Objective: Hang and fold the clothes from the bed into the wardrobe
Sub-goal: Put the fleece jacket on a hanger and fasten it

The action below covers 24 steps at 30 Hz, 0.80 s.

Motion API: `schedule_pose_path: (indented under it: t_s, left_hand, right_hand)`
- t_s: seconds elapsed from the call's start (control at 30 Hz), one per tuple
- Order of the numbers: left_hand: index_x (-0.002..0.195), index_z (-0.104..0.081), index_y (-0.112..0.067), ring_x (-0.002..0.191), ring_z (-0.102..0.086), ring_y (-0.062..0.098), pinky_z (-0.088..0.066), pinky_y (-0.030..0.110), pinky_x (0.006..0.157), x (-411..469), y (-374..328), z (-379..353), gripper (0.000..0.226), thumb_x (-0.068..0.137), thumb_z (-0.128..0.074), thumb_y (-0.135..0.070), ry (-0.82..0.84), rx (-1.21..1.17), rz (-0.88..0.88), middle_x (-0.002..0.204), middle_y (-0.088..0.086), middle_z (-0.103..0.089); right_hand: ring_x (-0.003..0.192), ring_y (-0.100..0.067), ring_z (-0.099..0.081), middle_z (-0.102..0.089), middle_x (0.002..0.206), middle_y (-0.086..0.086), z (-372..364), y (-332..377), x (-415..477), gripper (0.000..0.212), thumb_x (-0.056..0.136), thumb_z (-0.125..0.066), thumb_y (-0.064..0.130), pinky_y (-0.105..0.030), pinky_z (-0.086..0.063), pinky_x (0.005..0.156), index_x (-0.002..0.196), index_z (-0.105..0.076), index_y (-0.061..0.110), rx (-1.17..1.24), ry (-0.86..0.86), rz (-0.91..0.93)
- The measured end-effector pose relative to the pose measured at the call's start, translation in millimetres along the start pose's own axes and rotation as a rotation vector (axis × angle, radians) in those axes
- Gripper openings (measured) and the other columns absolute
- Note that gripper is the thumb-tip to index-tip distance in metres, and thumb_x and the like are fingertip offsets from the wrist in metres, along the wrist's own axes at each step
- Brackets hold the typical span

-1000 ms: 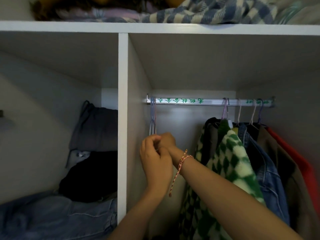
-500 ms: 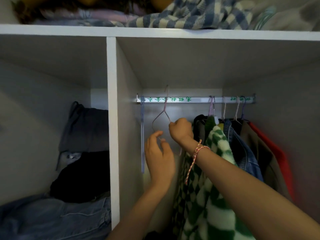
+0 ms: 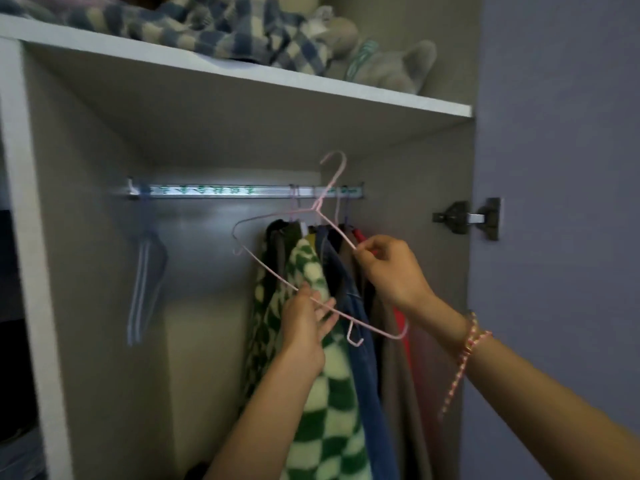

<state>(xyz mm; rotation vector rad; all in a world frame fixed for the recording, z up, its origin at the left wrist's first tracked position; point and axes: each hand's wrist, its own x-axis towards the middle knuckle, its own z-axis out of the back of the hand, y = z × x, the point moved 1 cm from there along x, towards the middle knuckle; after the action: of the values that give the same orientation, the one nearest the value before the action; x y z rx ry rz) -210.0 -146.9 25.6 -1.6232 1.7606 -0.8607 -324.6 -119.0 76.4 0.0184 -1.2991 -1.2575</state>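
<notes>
An empty pink wire hanger (image 3: 277,220) is off the rail (image 3: 242,191), tilted in front of the hanging clothes. My right hand (image 3: 389,268) pinches its right shoulder wire. My left hand (image 3: 304,323) holds its bottom bar with fingers partly spread. Behind the hanger, a green-and-white checked fleece (image 3: 322,375), a blue denim garment (image 3: 363,358) and a red one (image 3: 401,323) hang at the rail's right end. A bunch of pale blue hangers (image 3: 145,282) dangles at the rail's left end.
A white upper shelf (image 3: 242,74) carries a blue checked blanket (image 3: 194,26) and a grey plush toy (image 3: 384,64). The white divider panel (image 3: 31,271) stands at left. The open wardrobe door (image 3: 554,202) with its hinge (image 3: 465,218) is at right.
The pink hanger has come off the rail and swung rightward, now held by both hands. My view has shifted right, away from the left compartment.
</notes>
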Motion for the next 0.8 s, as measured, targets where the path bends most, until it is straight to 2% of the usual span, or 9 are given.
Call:
schedule_pose_path:
  t_s: [0.07, 0.13, 0.23, 0.33, 0.4, 0.47, 0.53, 0.7, 0.8]
  left_hand:
    - [0.094, -0.05, -0.01, 0.054, -0.064, 0.014, -0.052, 0.019, 0.047, -14.6, 29.1, -15.4, 0.018, 0.101, -0.034, -0.012, 0.027, -0.055, 0.016, 0.07, 0.006, -0.061]
    - [0.086, -0.051, -0.012, 0.041, -0.06, 0.007, -0.05, 0.016, 0.042, -29.5, 52.9, -24.8, 0.024, 0.1, -0.032, -0.007, 0.043, -0.031, -0.011, 0.068, 0.009, -0.058]
    - [0.083, -0.052, -0.013, 0.047, -0.063, 0.005, -0.05, 0.015, 0.046, -59.6, 96.8, -44.9, 0.025, 0.1, -0.034, -0.006, 0.176, 0.048, -0.015, 0.07, 0.005, -0.063]
    - [0.086, -0.055, -0.012, 0.059, -0.067, 0.004, -0.052, 0.016, 0.052, -90.1, 140.9, -58.5, 0.018, 0.098, -0.041, -0.009, 0.381, 0.133, 0.051, 0.066, -0.004, -0.071]
    - [0.087, -0.057, -0.011, 0.064, -0.068, 0.005, -0.053, 0.017, 0.054, -108.7, 165.2, -57.0, 0.016, 0.096, -0.044, -0.01, 0.482, 0.16, 0.095, 0.07, -0.005, -0.073]
    - [0.088, -0.059, -0.008, 0.067, -0.069, 0.009, -0.053, 0.018, 0.055, -131.1, 196.0, -54.8, 0.016, 0.095, -0.045, -0.01, 0.618, 0.204, 0.173, 0.076, -0.001, -0.074]
    - [0.09, -0.062, -0.005, 0.069, -0.069, 0.012, -0.053, 0.02, 0.058, -150.3, 222.2, -47.6, 0.017, 0.094, -0.046, -0.01, 0.729, 0.283, 0.216, 0.08, 0.002, -0.074]
    - [0.085, -0.069, -0.014, 0.078, -0.067, 0.019, -0.053, 0.022, 0.067, -205.5, 277.7, -28.4, 0.017, 0.091, -0.054, -0.013, 0.985, 0.447, 0.334, 0.079, -0.001, -0.074]
    - [0.071, -0.074, -0.024, 0.076, -0.066, 0.013, -0.053, 0.019, 0.066, -262.1, 308.6, -2.3, 0.031, 0.09, -0.054, -0.011, 1.248, 0.524, 0.416, 0.075, -0.009, -0.073]
  right_hand:
    - [0.073, -0.013, -0.057, -0.063, 0.075, -0.001, 40.7, -23.4, -26.6, 0.011, 0.091, -0.055, 0.017, -0.026, -0.043, 0.068, 0.084, -0.063, 0.017, -0.073, -0.053, -0.04]
    - [0.065, -0.01, -0.053, -0.058, 0.068, 0.003, 66.2, -34.2, -49.3, 0.017, 0.092, -0.055, 0.031, -0.023, -0.039, 0.06, 0.097, -0.063, 0.016, -0.209, 0.009, -0.065]
    - [0.06, -0.004, -0.047, -0.05, 0.071, 0.008, 111.8, -46.0, -86.2, 0.062, 0.075, -0.067, 0.05, -0.015, -0.036, 0.056, 0.124, -0.048, 0.018, -0.33, 0.188, -0.202]
    - [0.073, -0.002, -0.047, -0.048, 0.1, 0.005, 159.6, -59.0, -127.3, 0.113, 0.054, -0.083, 0.048, -0.017, -0.035, 0.072, 0.144, -0.019, 0.021, -0.509, 0.312, -0.333]
    - [0.093, -0.008, -0.051, -0.042, 0.118, 0.0, 180.0, -60.9, -153.9, 0.126, 0.05, -0.086, 0.047, -0.017, -0.033, 0.082, 0.146, -0.008, 0.02, -0.651, 0.335, -0.383]
    - [0.118, -0.017, -0.045, -0.036, 0.133, -0.002, 196.9, -64.3, -188.8, 0.129, 0.05, -0.085, 0.052, -0.022, -0.033, 0.093, 0.146, -0.006, 0.018, -0.805, 0.272, -0.421]
    - [0.123, -0.02, -0.04, -0.033, 0.134, -0.003, 207.3, -69.8, -216.1, 0.131, 0.049, -0.082, 0.059, -0.025, -0.03, 0.1, 0.146, -0.006, 0.016, -0.98, 0.237, -0.438]
    - [0.107, -0.022, -0.044, -0.037, 0.125, -0.004, 229.0, -77.5, -308.5, 0.127, 0.051, -0.076, 0.067, -0.032, -0.038, 0.094, 0.145, -0.011, 0.013, -1.308, 0.134, -0.545]
    - [0.095, -0.025, -0.053, -0.045, 0.116, -0.007, 235.4, -70.4, -403.7, 0.119, 0.048, -0.075, 0.071, -0.034, -0.046, 0.083, 0.136, -0.026, 0.008, -1.332, 0.057, -0.808]
